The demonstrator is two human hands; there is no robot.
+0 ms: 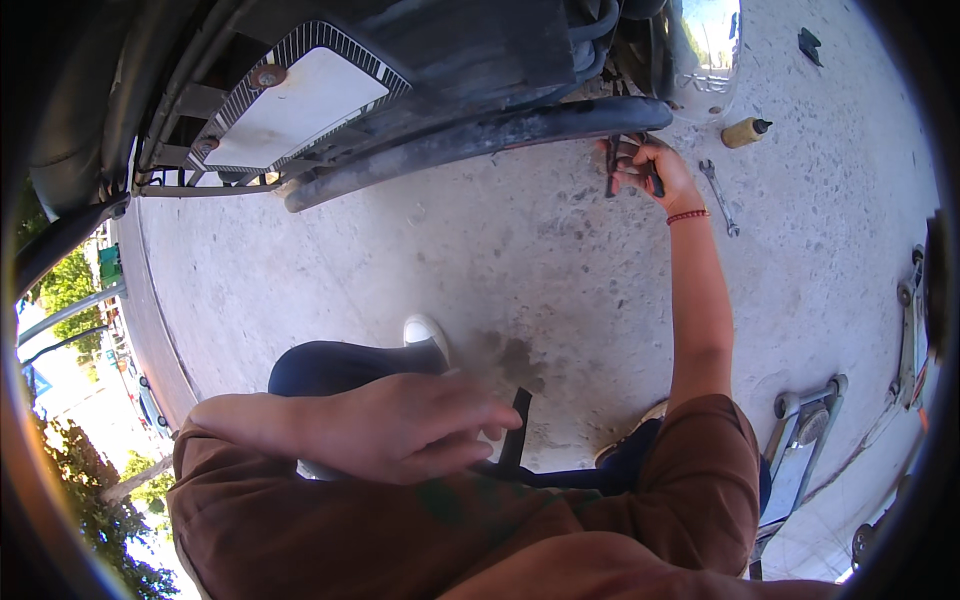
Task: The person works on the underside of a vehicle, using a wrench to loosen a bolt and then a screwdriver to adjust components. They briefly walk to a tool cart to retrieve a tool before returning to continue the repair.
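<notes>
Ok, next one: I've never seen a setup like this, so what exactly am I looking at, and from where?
There is no robot here, just a person's two bare hands. The single picture comes from a fisheye camera on the head, looking down, so straight edges bend near the rim. The right hand holds a slim dark tool, its kind unclear, near the right end of a thick dark tube. The left hand is blurred, close to a black strip; I can't tell whether they touch. On the concrete floor lie a double-ended wrench and a yellowish bottle with a black cap.
</notes>
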